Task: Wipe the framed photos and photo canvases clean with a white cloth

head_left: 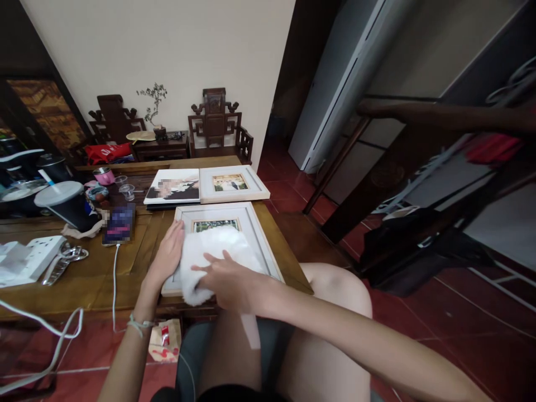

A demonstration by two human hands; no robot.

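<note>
A framed picture (255, 234) with a pale wooden rim lies on the near edge of the wooden table. Spread over its lower part is a white fluffy cloth (230, 240), which covers the bottom of the small photo (205, 225) inside. My right hand (230, 279) presses on top of the cloth, fingers spread apart; its near edge curls up beside them. Along the frame's left side lies my left hand (170, 251), its fingers stretched out against the rim. A bracelet circles the left wrist.
Behind lie a second frame (259, 188) and a photo panel (176, 186). Leftward are a lidded cup with straw (62, 204), a phone (119, 223) on a white cable, a power strip (31, 259) and a metal tool (62, 262). A paper bag (165, 340) sits below the table edge.
</note>
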